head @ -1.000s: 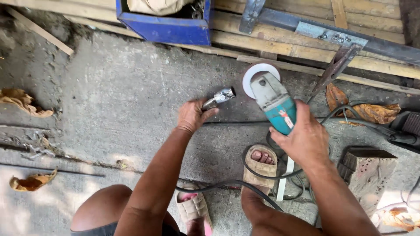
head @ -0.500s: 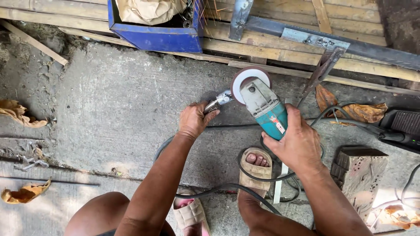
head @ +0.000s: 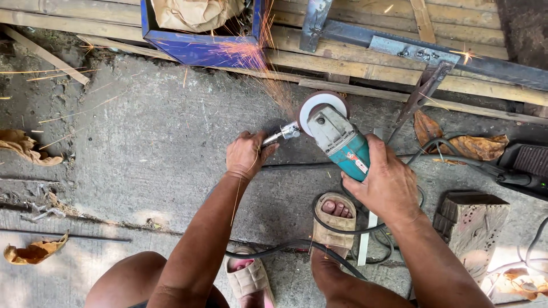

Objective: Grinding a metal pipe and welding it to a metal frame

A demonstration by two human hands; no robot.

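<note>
My right hand [head: 388, 182] grips the body of a teal and grey angle grinder [head: 339, 140], whose round disc [head: 321, 108] touches the end of a small shiny metal piece [head: 282, 134]. My left hand [head: 246, 154] pinches that piece just left of the disc. Orange sparks [head: 245, 57] fly up and to the left from the contact point. A thin dark metal rod [head: 302, 166] lies on the concrete under both hands.
A blue metal box [head: 200, 48] holding brown paper sits at the top, beside wooden planks [head: 342, 71] and a steel bracket [head: 419, 91]. A wooden block [head: 471, 219] stands at right. Black cables [head: 354, 231] loop around my sandalled feet [head: 334, 219]. Dry leaves [head: 476, 142] lie about.
The grinder's disc has come against the metal piece and sparks now fly up and left; earlier frames showed no sparks. Both hands stay in nearly the same place.
</note>
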